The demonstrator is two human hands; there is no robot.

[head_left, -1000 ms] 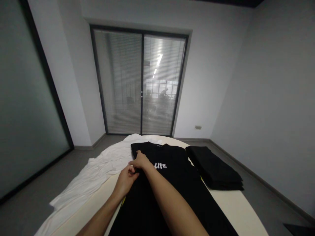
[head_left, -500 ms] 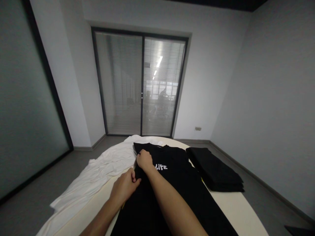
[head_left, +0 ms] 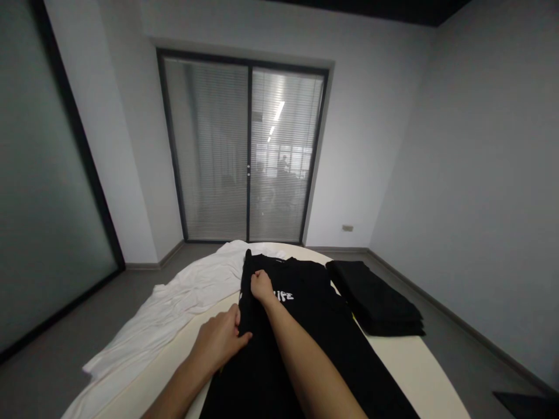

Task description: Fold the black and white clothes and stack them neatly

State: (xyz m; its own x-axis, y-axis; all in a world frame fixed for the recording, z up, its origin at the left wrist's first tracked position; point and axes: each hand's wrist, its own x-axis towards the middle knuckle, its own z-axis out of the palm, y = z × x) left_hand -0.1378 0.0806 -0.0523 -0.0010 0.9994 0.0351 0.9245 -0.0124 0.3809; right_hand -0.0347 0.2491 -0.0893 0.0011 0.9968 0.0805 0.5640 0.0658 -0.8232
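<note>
A black shirt (head_left: 305, 331) with white lettering lies spread on the pale table (head_left: 406, 361). My right hand (head_left: 262, 286) is closed on the shirt's cloth near its left side, just left of the lettering. Nearer to me, my left hand (head_left: 220, 338) pinches the left edge of the same shirt, its thumb lying over the cloth. At the upper left, the shirt's sleeve side stands up in a narrow fold. My right forearm crosses over the shirt's front and hides part of it.
Crumpled white cloth (head_left: 174, 297) covers the table's left side. A stack of folded black cloth (head_left: 375, 299) sits at the right. Beyond the table are a glass door with blinds (head_left: 248, 151) and grey walls. A dark object (head_left: 524, 403) is on the floor at lower right.
My right hand has moved slightly right with the cloth, and the shirt's upper left part has lifted and turned inward. My left hand stays at the left edge.
</note>
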